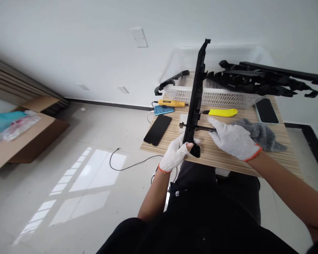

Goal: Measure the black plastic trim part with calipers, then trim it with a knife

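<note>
Both of my hands wear white knit gloves with orange cuffs. My left hand (176, 153) is closed around the lower end of a long black plastic trim part (196, 95), which stands up slanted over the table. In my right hand (231, 137) is a slim dark tool (206, 128), pointing left and meeting the part just above my left hand. The tool's exact kind is unclear, and its far end seems to show beyond the part's left side. A yellow utility knife (222, 112) lies above my right hand, and a grey cloth (262, 135) lies beside it.
A white plastic basket (222, 100) at the table's back holds several black plastic parts (254, 79), some jutting over its rim. Left on the wooden table (209, 153) are a black phone (158, 129), a blue device (163, 110) and a yellow-handled corded tool (171, 103). Another phone (266, 111) lies right.
</note>
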The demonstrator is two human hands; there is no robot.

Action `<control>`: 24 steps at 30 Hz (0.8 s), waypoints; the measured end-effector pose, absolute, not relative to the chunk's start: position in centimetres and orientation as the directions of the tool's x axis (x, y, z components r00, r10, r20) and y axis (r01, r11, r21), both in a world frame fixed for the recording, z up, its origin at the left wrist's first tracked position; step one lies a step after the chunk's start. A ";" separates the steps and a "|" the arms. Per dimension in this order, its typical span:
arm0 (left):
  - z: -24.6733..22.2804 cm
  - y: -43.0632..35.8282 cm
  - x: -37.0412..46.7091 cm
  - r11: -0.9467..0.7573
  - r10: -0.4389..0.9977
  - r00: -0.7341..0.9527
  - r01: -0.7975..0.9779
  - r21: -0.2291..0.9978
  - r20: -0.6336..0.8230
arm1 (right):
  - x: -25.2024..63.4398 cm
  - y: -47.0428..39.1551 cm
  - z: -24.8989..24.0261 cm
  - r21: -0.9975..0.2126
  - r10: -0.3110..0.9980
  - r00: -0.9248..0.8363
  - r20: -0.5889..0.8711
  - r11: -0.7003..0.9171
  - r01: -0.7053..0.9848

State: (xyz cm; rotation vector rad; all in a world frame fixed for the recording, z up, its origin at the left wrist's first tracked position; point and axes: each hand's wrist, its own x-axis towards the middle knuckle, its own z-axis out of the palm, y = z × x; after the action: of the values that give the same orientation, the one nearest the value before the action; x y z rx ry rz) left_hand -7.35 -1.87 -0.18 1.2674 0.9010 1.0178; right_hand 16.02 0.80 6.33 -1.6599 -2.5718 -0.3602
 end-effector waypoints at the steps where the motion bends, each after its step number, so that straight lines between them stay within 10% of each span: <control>1: -0.2 -1.9 -7.3 0.014 0.951 0.308 -0.093 0.996 0.015 | 16.0 0.9 6.4 0.163 0.902 -0.401 0.159 0.377 0.912; 17: 0.2 -2.5 -7.6 -0.009 0.959 0.278 0.192 0.981 -0.045 | 15.4 1.3 7.0 0.102 0.970 -0.243 0.017 0.240 0.965; 24: 0.7 -2.5 -7.4 0.217 0.851 0.501 -0.068 0.974 -0.155 | 15.5 1.0 7.4 0.102 0.972 -0.233 0.037 0.228 0.968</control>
State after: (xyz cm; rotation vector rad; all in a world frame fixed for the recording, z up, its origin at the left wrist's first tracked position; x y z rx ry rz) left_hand -7.37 -2.54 0.70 1.1839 0.8302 0.7498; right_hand 15.50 1.03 7.38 -1.9665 -2.4884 -0.1634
